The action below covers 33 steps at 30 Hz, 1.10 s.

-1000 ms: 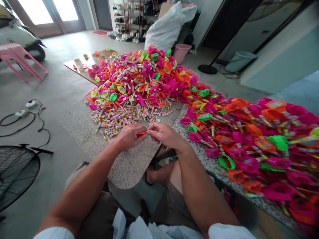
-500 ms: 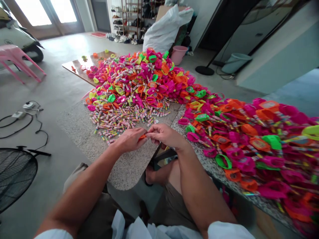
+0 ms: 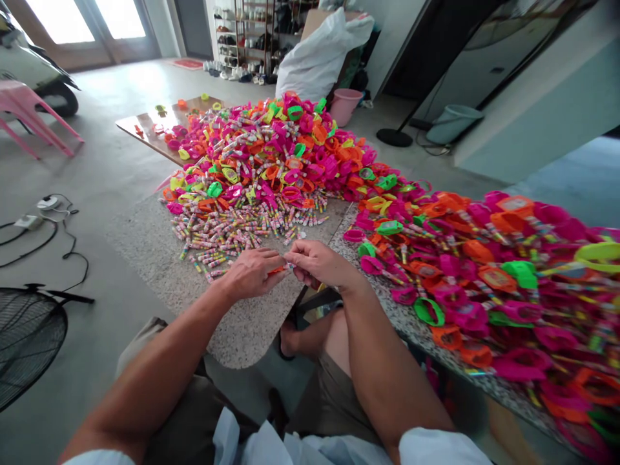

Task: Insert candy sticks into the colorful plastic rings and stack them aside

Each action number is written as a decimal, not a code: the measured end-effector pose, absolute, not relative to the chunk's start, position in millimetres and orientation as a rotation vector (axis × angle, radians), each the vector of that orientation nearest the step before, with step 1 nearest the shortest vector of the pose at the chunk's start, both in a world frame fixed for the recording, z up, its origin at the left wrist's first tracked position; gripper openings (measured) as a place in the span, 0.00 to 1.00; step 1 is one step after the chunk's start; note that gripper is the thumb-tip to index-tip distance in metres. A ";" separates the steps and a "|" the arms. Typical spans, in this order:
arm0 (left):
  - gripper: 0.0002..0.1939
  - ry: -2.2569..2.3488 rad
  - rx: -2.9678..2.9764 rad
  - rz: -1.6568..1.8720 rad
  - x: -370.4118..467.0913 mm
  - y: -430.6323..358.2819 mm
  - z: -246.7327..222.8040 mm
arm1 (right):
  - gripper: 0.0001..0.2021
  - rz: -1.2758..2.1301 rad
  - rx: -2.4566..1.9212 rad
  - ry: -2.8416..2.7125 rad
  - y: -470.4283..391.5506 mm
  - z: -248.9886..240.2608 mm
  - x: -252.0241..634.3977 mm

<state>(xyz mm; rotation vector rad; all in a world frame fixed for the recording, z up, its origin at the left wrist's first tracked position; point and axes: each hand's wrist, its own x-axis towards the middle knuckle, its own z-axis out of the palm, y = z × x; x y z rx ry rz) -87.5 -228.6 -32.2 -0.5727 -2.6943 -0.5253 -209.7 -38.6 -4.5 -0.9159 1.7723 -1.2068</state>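
Over the speckled stone tabletop, my left hand (image 3: 256, 271) is closed on a small orange plastic toy watch (image 3: 277, 270), mostly hidden by the fingers. Close against it, my right hand (image 3: 318, 263) pinches a small wrapped candy roll (image 3: 289, 266), whose pale printed end shows at the fingertips. The two hands almost touch. Just beyond them lies a spread of wrapped candy rolls (image 3: 232, 232) with pink, white and yellow prints. Behind that rises a large heap of toy watches (image 3: 310, 152) in pink, orange, green and yellow, with candy rolls mixed in.
More toy watches (image 3: 455, 271) cover the stone counter on my right. A brown board (image 3: 140, 123) carries the heap's far left side. On the floor stand a black fan (image 3: 31, 342), cables, a pink stool (image 3: 36, 113), a pink bucket (image 3: 345, 106) and a white sack (image 3: 314, 61).
The candy roll's pale end now shows between my hands, and my right fingers have shifted slightly around it. My left hand keeps the orange watch. The view has turned slightly.
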 end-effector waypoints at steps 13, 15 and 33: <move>0.10 -2.787 -0.455 -0.491 -94.9 -224.1 -49.4 | 0.16 -1.236 -0.844 1.838 -42.0 -10.7 -213.3; 0.11 -2.783 -0.468 -0.478 -95.4 -224.0 -49.8 | 0.15 -1.257 -0.820 1.854 -43.7 -12.4 -212.7; 0.12 -2.727 -0.484 -0.560 -89.5 -223.8 -42.8 | 0.16 -1.157 -0.886 1.893 -41.5 -4.2 -208.5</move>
